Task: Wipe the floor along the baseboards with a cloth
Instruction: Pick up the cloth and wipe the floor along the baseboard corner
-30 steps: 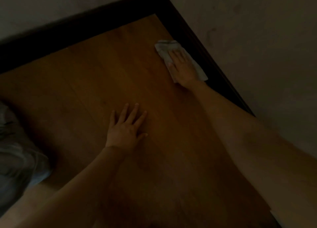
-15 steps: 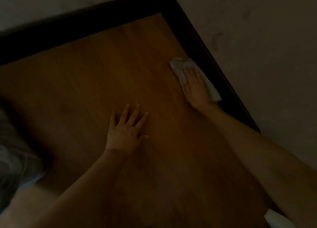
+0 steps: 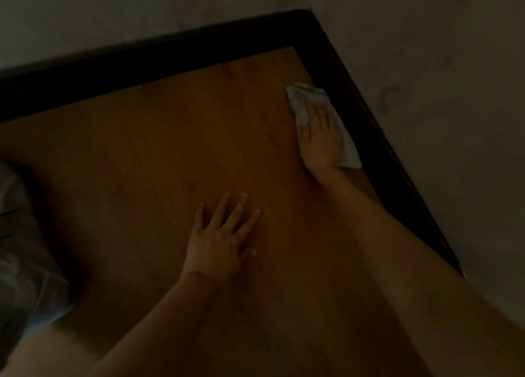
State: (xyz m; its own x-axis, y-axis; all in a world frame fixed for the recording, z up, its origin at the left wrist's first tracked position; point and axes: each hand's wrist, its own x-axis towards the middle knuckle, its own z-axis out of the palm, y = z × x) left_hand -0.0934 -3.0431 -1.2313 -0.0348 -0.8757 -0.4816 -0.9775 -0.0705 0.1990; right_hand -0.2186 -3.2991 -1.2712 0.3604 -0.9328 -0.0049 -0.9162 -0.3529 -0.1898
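Room: pretty dim corner, brown wood floor (image 3: 176,155) meeting two pale walls, dark baseboards (image 3: 159,56) running along both.
Far left: some pale crumpled fabric (image 3: 25,277) at the edge, can't tell what it is.
Left hand (image 3: 220,240): flat on the floor, palm down, fingers straight and spread, holding nothing.
Right hand (image 3: 319,136): arm stretched out, fingers straight and flat, pressing down on the cloth.
Cloth (image 3: 305,98): white-ish, under that hand, right beside the right-side baseboard near the corner.
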